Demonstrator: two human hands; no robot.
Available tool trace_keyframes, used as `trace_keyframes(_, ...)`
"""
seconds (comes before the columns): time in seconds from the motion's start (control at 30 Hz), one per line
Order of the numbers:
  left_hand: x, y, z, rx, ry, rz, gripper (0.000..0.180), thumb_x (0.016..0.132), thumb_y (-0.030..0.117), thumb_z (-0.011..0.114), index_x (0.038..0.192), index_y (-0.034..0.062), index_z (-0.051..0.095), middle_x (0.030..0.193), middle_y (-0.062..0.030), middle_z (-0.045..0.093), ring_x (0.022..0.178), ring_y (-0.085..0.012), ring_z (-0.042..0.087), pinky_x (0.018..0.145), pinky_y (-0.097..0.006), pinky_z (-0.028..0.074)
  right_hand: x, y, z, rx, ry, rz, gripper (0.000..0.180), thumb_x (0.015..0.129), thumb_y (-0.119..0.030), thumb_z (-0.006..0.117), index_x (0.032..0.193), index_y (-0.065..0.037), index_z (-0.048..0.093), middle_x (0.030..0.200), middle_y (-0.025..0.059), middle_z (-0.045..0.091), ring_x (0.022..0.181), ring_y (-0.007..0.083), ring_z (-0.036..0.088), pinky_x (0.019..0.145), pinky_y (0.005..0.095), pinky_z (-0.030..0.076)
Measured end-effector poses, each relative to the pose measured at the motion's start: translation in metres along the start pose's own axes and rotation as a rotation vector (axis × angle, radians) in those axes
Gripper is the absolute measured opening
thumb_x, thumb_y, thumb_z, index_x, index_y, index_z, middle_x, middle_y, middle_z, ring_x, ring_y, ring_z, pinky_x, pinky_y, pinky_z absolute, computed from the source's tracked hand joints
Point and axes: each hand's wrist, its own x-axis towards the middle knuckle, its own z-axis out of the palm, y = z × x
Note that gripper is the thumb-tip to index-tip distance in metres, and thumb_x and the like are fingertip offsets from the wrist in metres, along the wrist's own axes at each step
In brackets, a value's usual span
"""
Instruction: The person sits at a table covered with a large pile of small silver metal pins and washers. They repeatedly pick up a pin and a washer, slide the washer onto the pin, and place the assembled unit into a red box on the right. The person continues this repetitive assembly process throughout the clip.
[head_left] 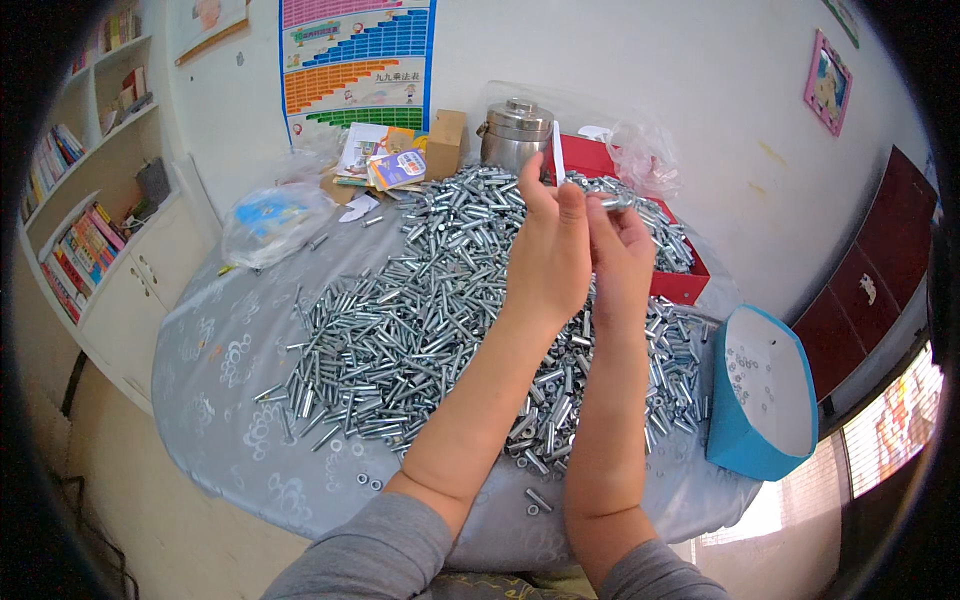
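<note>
Raised over the far side of a metal heap, my left hand [552, 245] and my right hand [622, 255] are side by side, nearly touching. My right fingertips pinch a small silver metal bolt [616, 203]. My left thumb and one finger point upward; the other fingers curl out of sight, and what they hold is hidden. A narrow white strip [558, 150] shows just above the left thumb; whether it is held or stands behind, I cannot tell. Beneath both arms spreads a large pile of silver bolts and sleeves [380, 345].
The pile lies on a grey-clothed table [215, 365]. Behind stand a red box [683, 286] with more metal parts and a steel pot [515, 130]. At right is a blue container [730, 430] holding washers. Back left are a plastic bag [272, 222] and cards [398, 168]. Loose nuts [369, 482] lie nearer.
</note>
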Motion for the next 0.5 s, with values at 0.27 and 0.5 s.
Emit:
trace_keyframes(0.27,-0.006,-0.001,0.005,0.396,0.041,0.276,0.072,0.090,0.060,0.016,0.121,-0.0005,0.042,0.094,-0.0186,0.061,0.090,-0.0367,0.057,0.077,-0.040,0.044,0.002,0.005,-0.010,-0.046,-0.159,-0.067,0.018,0.088,-0.018,0.056,0.091,0.000,0.055,0.076,0.0023,0.058,0.064,0.0044,0.051,0.053,0.0188,0.041)
trace_keyframes(0.5,-0.004,0.015,-0.012,0.418,0.044,0.252,0.064,0.090,0.058,0.023,0.108,0.0035,0.052,0.083,-0.0193,0.062,0.081,-0.0382,0.059,0.069,-0.044,0.045,-0.002,-0.017,0.003,-0.353,-0.244,-0.197,0.027,0.087,-0.025,0.056,0.091,0.002,0.054,0.076,0.0077,0.059,0.066,0.0122,0.054,0.059,0.0251,0.044)
